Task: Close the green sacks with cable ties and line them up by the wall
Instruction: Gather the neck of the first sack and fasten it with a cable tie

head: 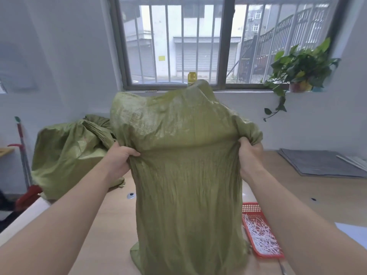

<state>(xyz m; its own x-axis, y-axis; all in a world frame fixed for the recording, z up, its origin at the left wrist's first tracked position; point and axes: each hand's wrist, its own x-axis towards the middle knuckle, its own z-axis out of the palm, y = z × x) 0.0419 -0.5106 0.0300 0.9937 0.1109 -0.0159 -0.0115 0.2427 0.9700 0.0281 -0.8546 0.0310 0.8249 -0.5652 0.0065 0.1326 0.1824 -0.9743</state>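
A green woven sack (184,175) stands upright in front of me on the wooden table (317,191). My left hand (121,157) grips its left side and my right hand (249,153) grips its right side, both about halfway up. The sack's upper part bulges toward the window above my hands. A second green sack (69,153), bunched at its top, lies at the table's far left by the wall. A red mesh basket (260,233) with several white cable ties (260,235) sits on the table just right of the held sack.
A grey folder stack (321,161) lies at the table's far right. A potted plant (297,72) sits on the window sill, and a yellow bottle cap (192,77) shows behind the sack. A red mop (24,165) leans at the far left. The table edge runs along the lower left.
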